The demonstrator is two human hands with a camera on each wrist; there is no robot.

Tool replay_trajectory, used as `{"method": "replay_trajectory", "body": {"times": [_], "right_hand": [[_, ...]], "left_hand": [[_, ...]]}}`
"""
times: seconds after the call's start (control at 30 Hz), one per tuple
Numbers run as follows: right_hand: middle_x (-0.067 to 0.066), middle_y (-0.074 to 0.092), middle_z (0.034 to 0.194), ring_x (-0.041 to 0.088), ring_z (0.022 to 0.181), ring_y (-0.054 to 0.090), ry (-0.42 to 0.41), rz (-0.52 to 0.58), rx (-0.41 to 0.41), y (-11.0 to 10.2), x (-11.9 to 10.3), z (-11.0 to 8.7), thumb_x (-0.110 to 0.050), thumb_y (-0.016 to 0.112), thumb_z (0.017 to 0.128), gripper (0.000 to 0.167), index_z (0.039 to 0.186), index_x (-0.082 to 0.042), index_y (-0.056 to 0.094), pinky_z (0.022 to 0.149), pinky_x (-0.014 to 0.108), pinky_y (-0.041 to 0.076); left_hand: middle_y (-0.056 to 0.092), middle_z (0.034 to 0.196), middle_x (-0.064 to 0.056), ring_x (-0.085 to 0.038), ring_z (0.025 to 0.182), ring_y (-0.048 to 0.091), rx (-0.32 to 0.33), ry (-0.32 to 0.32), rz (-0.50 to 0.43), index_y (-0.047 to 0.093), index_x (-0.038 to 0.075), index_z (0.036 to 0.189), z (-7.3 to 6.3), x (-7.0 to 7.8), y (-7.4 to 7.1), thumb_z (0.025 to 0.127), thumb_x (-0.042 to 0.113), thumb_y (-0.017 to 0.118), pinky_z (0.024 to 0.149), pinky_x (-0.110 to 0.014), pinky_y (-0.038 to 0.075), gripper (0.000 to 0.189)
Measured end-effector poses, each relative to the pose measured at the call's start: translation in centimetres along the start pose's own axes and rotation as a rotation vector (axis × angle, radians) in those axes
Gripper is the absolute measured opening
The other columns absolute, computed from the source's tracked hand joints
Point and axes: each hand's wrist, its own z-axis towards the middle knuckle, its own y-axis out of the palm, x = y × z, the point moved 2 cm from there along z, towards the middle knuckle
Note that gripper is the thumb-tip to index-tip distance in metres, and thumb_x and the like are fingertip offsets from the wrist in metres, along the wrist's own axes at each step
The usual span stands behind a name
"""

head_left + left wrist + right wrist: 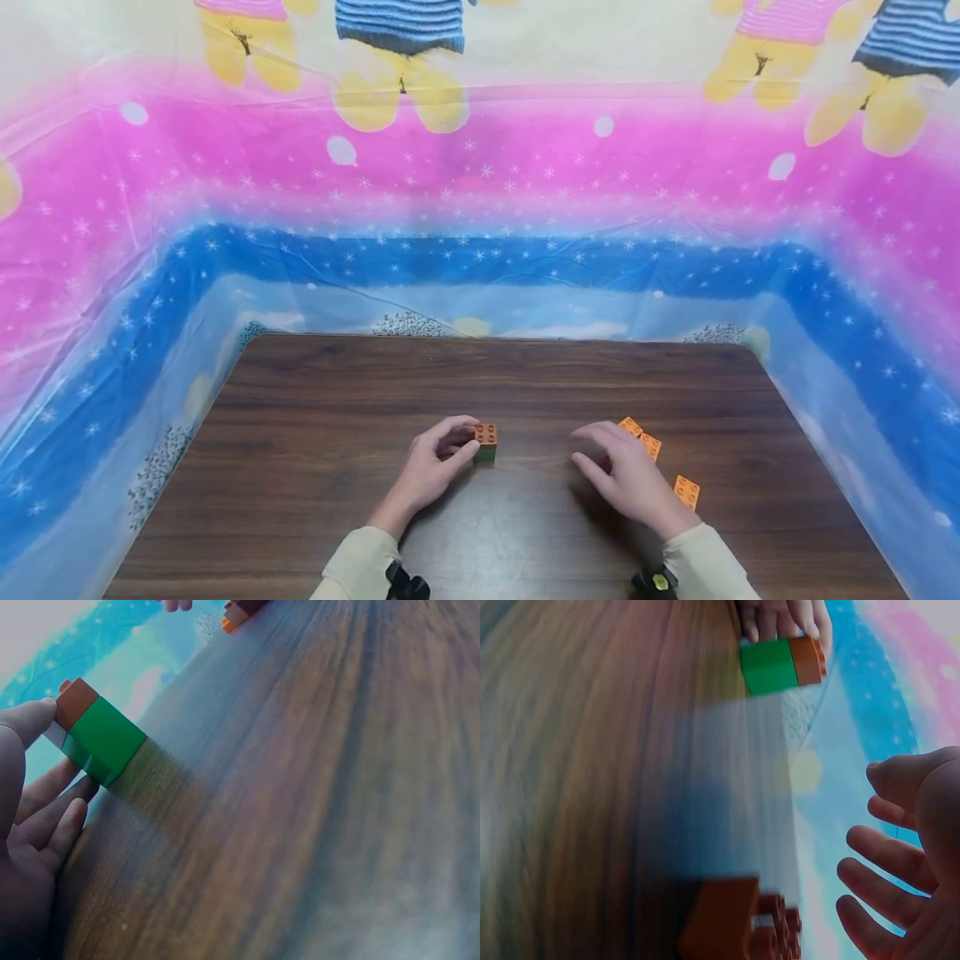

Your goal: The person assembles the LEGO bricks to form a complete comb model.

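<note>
Near the middle of the table, my left hand grips a small stack of toy building bricks by its left side. The stack has an orange brick with studs on top of a green block, and it stands upright on the wood. In the left wrist view the thumb lies at the orange brick and the other fingers reach behind the green part. My right hand hovers over the table to the right, fingers spread and loosely bent, holding nothing. Close beside it lie two loose orange bricks.
Another orange brick lies by the right wrist. The dark wooden table has rounded far corners. A pink and blue patterned cloth hangs behind the table and along both sides.
</note>
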Motion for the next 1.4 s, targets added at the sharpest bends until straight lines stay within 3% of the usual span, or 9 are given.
{"method": "replay_trajectory", "body": {"times": [0.1,0.27,0.43,0.73,1.4], "right_hand": [[0.001,0.071,0.117,0.014,0.091,0.065,-0.005,-0.038,0.022,-0.7,1.0,0.0,-0.018,0.078,0.097,0.029,0.125,-0.012,0.073,0.075,0.034,0.056],[0.006,0.071,0.120,0.025,0.107,0.068,0.005,-0.092,0.060,-1.6,2.4,-0.1,-0.016,0.078,0.096,0.028,0.123,-0.010,0.074,0.081,0.046,0.058],[0.010,0.071,0.122,0.027,0.095,0.067,0.067,-0.111,0.060,-2.0,4.2,-0.1,-0.014,0.077,0.097,0.028,0.124,-0.008,0.073,0.078,0.047,0.056],[0.014,0.070,0.124,0.036,0.114,0.064,0.172,-0.133,-0.008,-2.4,6.6,-0.5,-0.011,0.072,0.100,0.027,0.126,-0.006,0.072,0.094,0.059,0.053],[0.019,0.064,0.136,0.044,0.126,0.059,0.179,-0.115,-0.153,-2.0,8.5,0.2,0.000,0.073,0.090,0.043,0.133,-0.005,0.070,0.100,0.065,0.049]], "left_hand": [[0.075,0.120,-0.006,-0.025,0.114,0.071,0.000,0.006,0.000,0.070,0.016,0.128,0.0,0.0,0.0,0.101,0.020,0.074,0.091,-0.031,0.057,0.028],[0.074,0.121,-0.003,-0.024,0.115,0.070,-0.010,-0.012,0.006,0.070,0.018,0.128,0.0,0.0,-0.1,0.101,0.022,0.073,0.092,-0.031,0.056,0.028],[0.074,0.121,-0.003,-0.024,0.116,0.070,-0.012,-0.026,0.004,0.070,0.019,0.128,0.0,-0.1,-0.1,0.101,0.023,0.074,0.092,-0.031,0.056,0.028],[0.074,0.122,-0.002,-0.023,0.115,0.070,-0.006,-0.033,-0.005,0.070,0.018,0.129,-0.2,0.0,0.0,0.101,0.023,0.073,0.092,-0.032,0.055,0.029],[0.074,0.122,-0.004,-0.025,0.116,0.070,-0.009,-0.030,-0.004,0.070,0.017,0.129,-0.1,-0.3,-0.1,0.101,0.024,0.073,0.092,-0.032,0.056,0.029]]}}
